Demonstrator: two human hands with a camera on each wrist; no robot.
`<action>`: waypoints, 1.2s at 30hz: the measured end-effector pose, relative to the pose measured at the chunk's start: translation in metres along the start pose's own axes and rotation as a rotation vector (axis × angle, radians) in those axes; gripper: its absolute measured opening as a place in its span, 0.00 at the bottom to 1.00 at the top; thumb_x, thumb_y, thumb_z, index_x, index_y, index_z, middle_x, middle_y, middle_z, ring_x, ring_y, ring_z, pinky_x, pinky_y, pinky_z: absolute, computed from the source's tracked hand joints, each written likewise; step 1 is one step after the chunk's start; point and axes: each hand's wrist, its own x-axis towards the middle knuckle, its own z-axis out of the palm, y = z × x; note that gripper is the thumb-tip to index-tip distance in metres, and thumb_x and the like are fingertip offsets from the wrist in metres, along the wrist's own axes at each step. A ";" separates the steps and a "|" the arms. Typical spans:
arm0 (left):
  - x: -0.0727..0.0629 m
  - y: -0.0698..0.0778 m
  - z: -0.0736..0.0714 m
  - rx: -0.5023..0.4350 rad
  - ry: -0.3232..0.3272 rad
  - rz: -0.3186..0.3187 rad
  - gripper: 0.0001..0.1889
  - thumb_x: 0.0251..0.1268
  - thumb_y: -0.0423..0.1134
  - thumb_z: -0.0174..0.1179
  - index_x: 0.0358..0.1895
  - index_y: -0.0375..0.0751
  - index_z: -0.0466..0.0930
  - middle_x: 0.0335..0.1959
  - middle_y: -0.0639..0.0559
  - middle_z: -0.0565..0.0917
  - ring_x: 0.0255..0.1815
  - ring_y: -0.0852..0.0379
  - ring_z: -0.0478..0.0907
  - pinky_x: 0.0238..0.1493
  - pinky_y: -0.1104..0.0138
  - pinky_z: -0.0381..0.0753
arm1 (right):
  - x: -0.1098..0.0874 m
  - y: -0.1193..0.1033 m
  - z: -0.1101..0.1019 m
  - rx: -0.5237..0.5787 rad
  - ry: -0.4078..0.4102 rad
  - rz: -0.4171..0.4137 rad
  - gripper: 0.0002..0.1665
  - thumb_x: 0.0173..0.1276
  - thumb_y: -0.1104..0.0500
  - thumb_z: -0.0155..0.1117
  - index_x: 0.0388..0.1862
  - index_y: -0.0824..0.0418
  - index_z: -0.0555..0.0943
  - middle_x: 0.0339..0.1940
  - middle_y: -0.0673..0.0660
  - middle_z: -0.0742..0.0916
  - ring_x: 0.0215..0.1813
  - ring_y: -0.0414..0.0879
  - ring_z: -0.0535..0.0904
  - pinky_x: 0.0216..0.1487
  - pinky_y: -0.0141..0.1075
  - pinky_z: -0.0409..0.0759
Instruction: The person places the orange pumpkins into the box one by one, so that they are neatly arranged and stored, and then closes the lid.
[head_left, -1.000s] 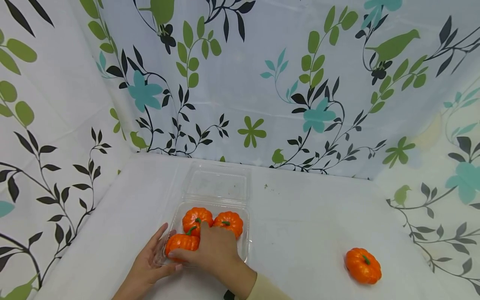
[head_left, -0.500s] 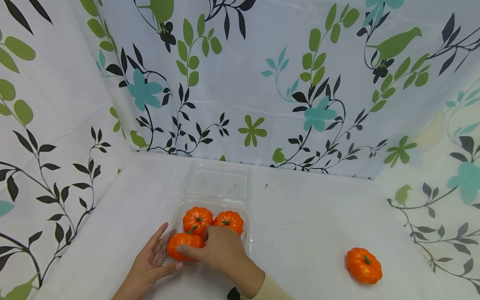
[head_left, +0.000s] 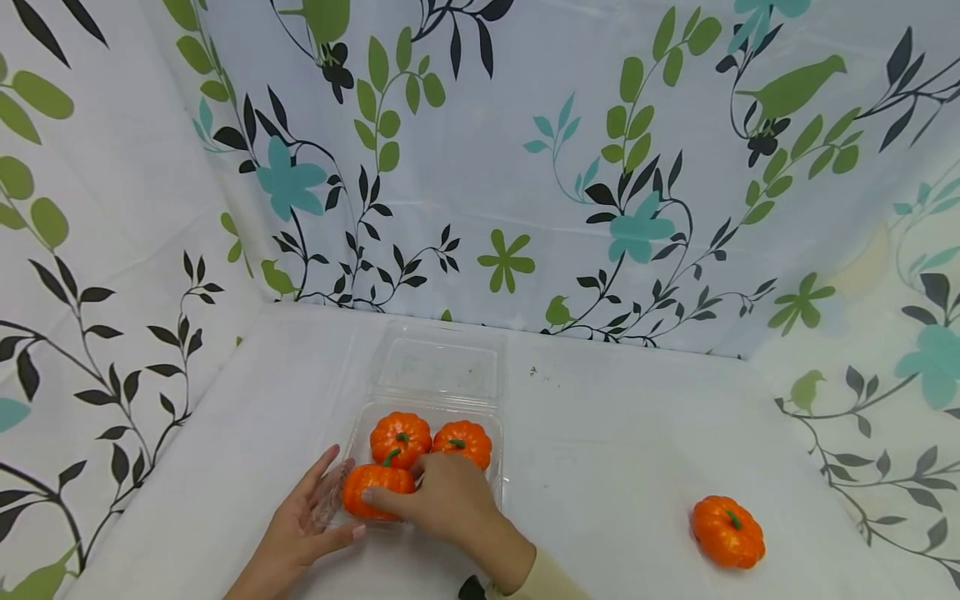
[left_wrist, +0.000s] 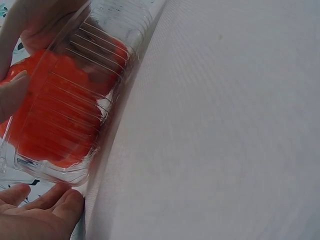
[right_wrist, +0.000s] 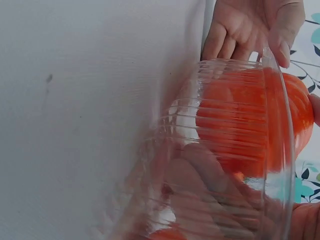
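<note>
In the head view, an open clear plastic clamshell container holds three small orange pumpkins with green stems. My right hand grips the front-left pumpkin, thumb on its near side and fingers behind its right side. Behind it sit the back-left pumpkin and the back-right pumpkin, the latter partly covered by that hand. My left hand rests at the container's front-left corner with fingers extended along the wall; the left wrist view shows its fingertips right at the plastic.
A fourth orange pumpkin sits apart on the white tabletop, toward the right. The container's clear lid lies folded back toward the patterned curtain, which closes off the back and sides.
The gripped pumpkin has shifted slightly right inside the container, together with my right hand, whose fingers are now lower behind it. My left hand has stayed in place.
</note>
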 end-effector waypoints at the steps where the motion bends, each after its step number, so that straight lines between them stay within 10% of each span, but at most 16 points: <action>1: 0.000 0.000 0.000 -0.002 -0.002 -0.002 0.53 0.61 0.33 0.71 0.83 0.53 0.45 0.79 0.41 0.59 0.64 0.80 0.64 0.61 0.80 0.65 | 0.000 0.000 0.000 0.004 0.002 0.003 0.44 0.51 0.17 0.62 0.30 0.57 0.85 0.19 0.43 0.80 0.24 0.39 0.73 0.22 0.34 0.72; 10: 0.001 0.002 0.000 0.017 0.001 -0.034 0.52 0.63 0.34 0.70 0.83 0.53 0.43 0.80 0.41 0.58 0.80 0.43 0.52 0.70 0.60 0.61 | 0.001 0.002 0.003 -0.015 0.011 -0.003 0.45 0.51 0.16 0.61 0.30 0.57 0.85 0.19 0.44 0.80 0.23 0.39 0.73 0.22 0.33 0.72; 23: 0.000 0.002 0.002 0.029 0.010 -0.023 0.54 0.61 0.33 0.72 0.83 0.50 0.42 0.79 0.37 0.57 0.79 0.41 0.52 0.69 0.54 0.60 | -0.012 0.013 -0.018 0.090 0.072 -0.083 0.45 0.55 0.18 0.61 0.43 0.56 0.89 0.23 0.37 0.81 0.26 0.32 0.76 0.26 0.30 0.76; 30: 0.001 0.004 0.004 0.020 0.021 -0.022 0.56 0.58 0.32 0.74 0.83 0.50 0.43 0.79 0.38 0.59 0.79 0.44 0.52 0.67 0.66 0.64 | -0.027 0.045 -0.044 0.186 0.264 -0.348 0.29 0.62 0.33 0.70 0.47 0.55 0.88 0.36 0.41 0.90 0.39 0.34 0.85 0.44 0.35 0.85; 36: 0.002 0.003 0.003 0.033 0.020 -0.014 0.56 0.57 0.32 0.74 0.83 0.50 0.43 0.79 0.39 0.60 0.79 0.44 0.52 0.65 0.71 0.65 | -0.044 0.074 -0.066 0.174 0.428 -0.300 0.25 0.60 0.39 0.76 0.51 0.50 0.87 0.41 0.35 0.89 0.46 0.32 0.84 0.53 0.42 0.84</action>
